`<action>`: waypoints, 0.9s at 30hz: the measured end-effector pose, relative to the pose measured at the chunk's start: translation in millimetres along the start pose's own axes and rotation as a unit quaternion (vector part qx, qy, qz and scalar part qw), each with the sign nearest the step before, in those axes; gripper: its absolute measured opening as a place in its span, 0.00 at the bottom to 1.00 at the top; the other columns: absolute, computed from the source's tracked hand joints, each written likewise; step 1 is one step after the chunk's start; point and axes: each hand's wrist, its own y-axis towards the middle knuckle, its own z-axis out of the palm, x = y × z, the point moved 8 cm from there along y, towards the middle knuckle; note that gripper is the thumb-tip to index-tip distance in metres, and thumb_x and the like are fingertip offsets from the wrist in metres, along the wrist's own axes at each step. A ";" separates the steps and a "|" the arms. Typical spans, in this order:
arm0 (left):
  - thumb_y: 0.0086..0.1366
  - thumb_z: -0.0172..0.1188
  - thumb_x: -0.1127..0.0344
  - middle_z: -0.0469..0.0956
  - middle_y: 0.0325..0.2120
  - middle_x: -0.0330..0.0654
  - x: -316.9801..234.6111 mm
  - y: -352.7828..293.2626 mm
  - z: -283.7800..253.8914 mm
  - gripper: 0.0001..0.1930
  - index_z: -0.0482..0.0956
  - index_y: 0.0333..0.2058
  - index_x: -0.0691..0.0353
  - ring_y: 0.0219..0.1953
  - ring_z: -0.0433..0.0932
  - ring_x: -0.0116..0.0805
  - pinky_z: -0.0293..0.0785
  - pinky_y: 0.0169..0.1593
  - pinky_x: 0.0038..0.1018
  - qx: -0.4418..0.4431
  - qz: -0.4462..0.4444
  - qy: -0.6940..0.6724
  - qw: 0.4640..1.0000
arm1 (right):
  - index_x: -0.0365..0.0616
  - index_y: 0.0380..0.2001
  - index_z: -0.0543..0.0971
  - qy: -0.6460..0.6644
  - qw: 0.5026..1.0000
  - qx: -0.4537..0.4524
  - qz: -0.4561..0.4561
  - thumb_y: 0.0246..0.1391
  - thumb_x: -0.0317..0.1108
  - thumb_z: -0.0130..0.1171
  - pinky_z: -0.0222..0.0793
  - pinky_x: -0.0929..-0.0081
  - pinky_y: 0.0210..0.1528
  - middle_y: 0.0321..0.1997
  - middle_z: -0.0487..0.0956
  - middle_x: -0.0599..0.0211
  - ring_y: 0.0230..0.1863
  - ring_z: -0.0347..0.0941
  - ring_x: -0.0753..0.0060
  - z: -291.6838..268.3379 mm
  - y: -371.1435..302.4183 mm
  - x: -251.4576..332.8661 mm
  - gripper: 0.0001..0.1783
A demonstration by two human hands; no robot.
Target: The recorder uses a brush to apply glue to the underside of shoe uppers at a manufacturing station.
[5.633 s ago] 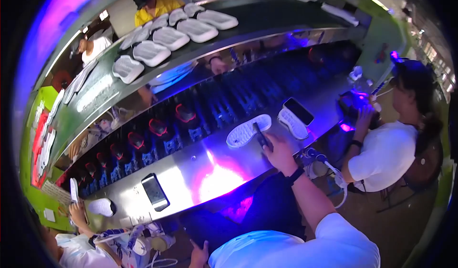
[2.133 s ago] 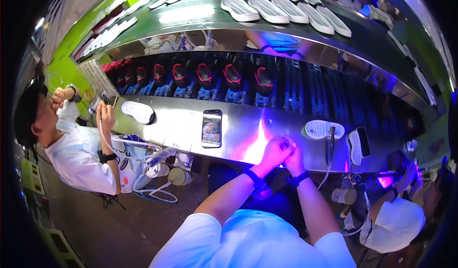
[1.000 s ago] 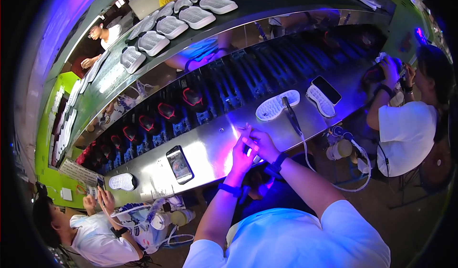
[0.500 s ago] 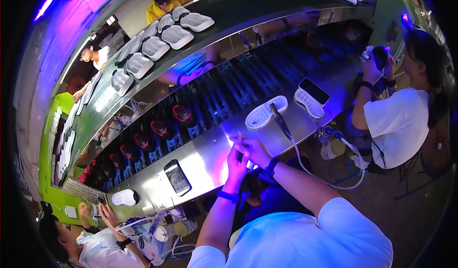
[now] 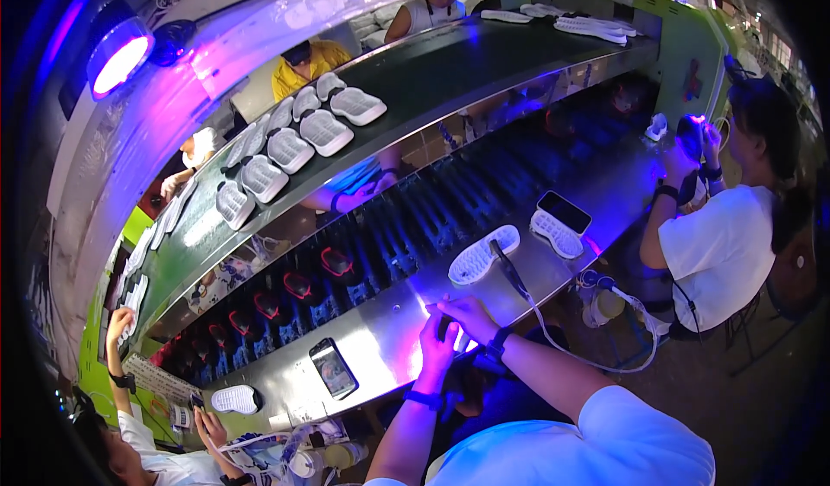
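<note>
My left hand (image 5: 435,346) and my right hand (image 5: 469,317) meet over the bench's near edge, fingers curled together. Between them shows a small dark thing (image 5: 443,327) too unclear to name. Just beyond and to the right, a white shoe sole (image 5: 471,264) lies on the metal bench (image 5: 380,329). Across that sole rests a dark tool (image 5: 510,269) with a pale cord (image 5: 545,335) running off the near edge. Farther right lies another white sole (image 5: 556,237) with a dark-screened phone (image 5: 565,212) against it. To my left a second phone (image 5: 334,369) lies face up.
Behind the bench runs a rack of dark shoe uppers (image 5: 298,284), some red-rimmed. Above it, a green conveyor (image 5: 415,62) carries several pale soles (image 5: 326,132). Co-workers sit at left (image 5: 130,443) and right (image 5: 726,235). A sole (image 5: 235,399) lies at the bench's left end.
The view has tilted, showing more of the lamp and conveyor. My fingers, more outstretched before, are now curled closer together. The left co-worker's arm has risen to a sole on the conveyor.
</note>
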 end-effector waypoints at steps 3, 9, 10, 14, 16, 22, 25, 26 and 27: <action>0.69 0.63 0.45 0.77 0.58 0.55 17.2 -2.8 4.1 0.32 0.75 0.62 0.65 0.62 0.76 0.45 0.71 0.64 0.39 0.026 -0.063 -0.004 0.998 | 0.33 0.51 0.81 0.133 0.991 0.007 0.010 0.70 0.49 0.57 0.75 0.67 0.56 0.50 0.85 0.55 0.50 0.81 0.65 -1.7 -1.2 5.8 0.26; 0.65 0.66 0.50 0.75 0.61 0.54 -10.5 2.5 24.3 0.31 0.76 0.61 0.62 0.70 0.66 0.53 0.56 0.73 0.48 0.081 0.076 0.108 0.988 | 0.39 0.32 0.77 0.346 0.932 -0.075 0.074 0.70 0.55 0.53 0.80 0.58 0.49 0.31 0.83 0.57 0.41 0.84 0.55 -13.7 -9.2 12.9 0.27; 0.65 0.67 0.51 0.75 0.62 0.54 -16.3 0.3 29.2 0.30 0.76 0.61 0.62 0.71 0.64 0.54 0.53 0.74 0.51 0.105 0.110 0.147 0.977 | 0.39 0.32 0.77 0.345 0.933 -0.072 0.071 0.70 0.55 0.53 0.80 0.58 0.49 0.31 0.83 0.57 0.41 0.84 0.55 -15.4 -6.9 12.8 0.27; 0.60 0.69 0.49 0.68 0.67 0.55 -28.4 -7.1 43.6 0.33 0.77 0.62 0.55 0.74 0.56 0.59 0.47 0.76 0.51 0.129 0.131 0.221 0.958 | 0.46 0.09 0.64 0.345 0.932 -0.081 0.073 0.71 0.60 0.48 0.77 0.56 0.50 0.15 0.71 0.57 0.31 0.79 0.52 -23.3 -9.1 14.9 0.39; 0.60 0.70 0.48 0.66 0.68 0.55 -27.3 -8.1 47.0 0.35 0.76 0.63 0.55 0.74 0.55 0.59 0.46 0.76 0.52 0.133 0.131 0.232 0.955 | 0.48 0.03 0.57 0.380 0.924 -0.030 0.037 0.72 0.60 0.46 0.73 0.53 0.56 0.13 0.68 0.55 0.26 0.74 0.51 -21.3 -5.3 19.2 0.44; 0.60 0.69 0.47 0.64 0.69 0.57 -20.5 -8.1 50.4 0.35 0.75 0.64 0.55 0.75 0.54 0.58 0.46 0.76 0.52 0.143 0.144 0.257 0.945 | 0.52 0.05 0.61 0.404 0.913 -0.024 0.054 0.71 0.59 0.49 0.72 0.64 0.43 0.10 0.65 0.63 0.21 0.71 0.61 -19.4 -3.8 14.0 0.40; 0.59 0.72 0.48 0.64 0.69 0.58 -15.5 -4.7 53.5 0.40 0.70 0.67 0.58 0.75 0.54 0.58 0.46 0.77 0.50 0.152 0.132 0.248 0.948 | 0.44 0.19 0.75 0.308 0.949 -0.046 0.051 0.73 0.56 0.47 0.73 0.62 0.49 0.22 0.78 0.59 0.30 0.78 0.60 -45.5 16.2 -20.5 0.32; 0.60 0.72 0.49 0.64 0.68 0.58 -14.4 -3.1 50.1 0.43 0.66 0.69 0.60 0.74 0.56 0.57 0.49 0.76 0.49 0.129 0.114 0.206 0.963 | 0.44 0.19 0.75 0.307 0.949 -0.042 0.052 0.73 0.56 0.47 0.73 0.62 0.49 0.22 0.78 0.59 0.30 0.78 0.60 -47.5 18.9 -26.0 0.32; 0.60 0.72 0.50 0.64 0.68 0.59 -12.4 -3.3 42.8 0.46 0.61 0.71 0.62 0.73 0.59 0.57 0.52 0.75 0.48 0.100 0.094 0.167 0.977 | 0.41 0.29 0.77 0.311 0.950 0.006 0.042 0.73 0.54 0.47 0.75 0.61 0.51 0.32 0.81 0.56 0.36 0.80 0.60 -35.5 19.2 -20.5 0.27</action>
